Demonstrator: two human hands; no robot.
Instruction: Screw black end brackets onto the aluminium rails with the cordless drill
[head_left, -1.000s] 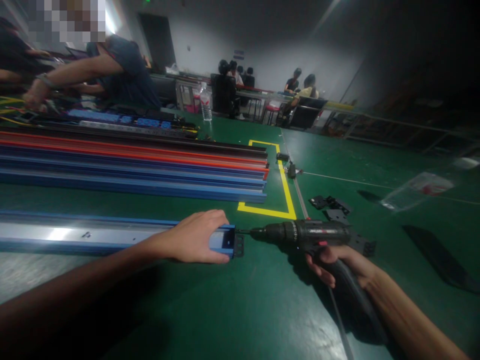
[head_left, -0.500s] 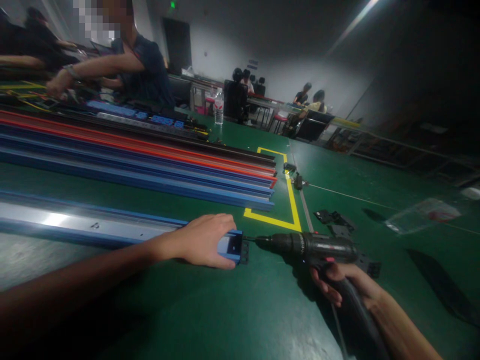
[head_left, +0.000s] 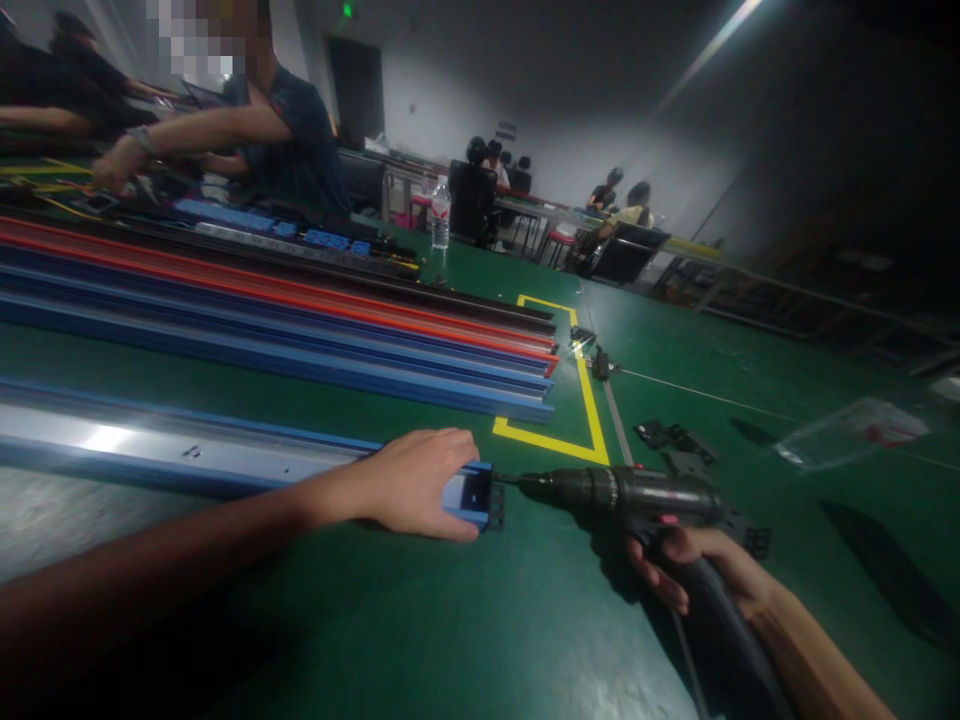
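My left hand (head_left: 424, 482) is wrapped over the right end of a long blue rail with a silvery inner face (head_left: 247, 457). A small black end piece (head_left: 496, 506) sits at that rail's tip, just beyond my fingers. My right hand (head_left: 705, 560) grips a black power drill (head_left: 652, 497) by its handle, the drill lying level and pointing left. The drill's thin bit (head_left: 510, 479) reaches the black end piece; whether it sits in a hole is too small to tell.
Blue, red and black rails (head_left: 450, 368) lie side by side behind. Black brackets (head_left: 675, 440), a clear plastic bottle (head_left: 851, 432) and yellow tape (head_left: 592, 410) are on the green table (head_left: 465, 620). A person (head_left: 292, 140) works across it, near an upright bottle (head_left: 440, 215).
The rail end, both hands and the drill appear slightly further right, along with the whole scene. Both grips look the same.
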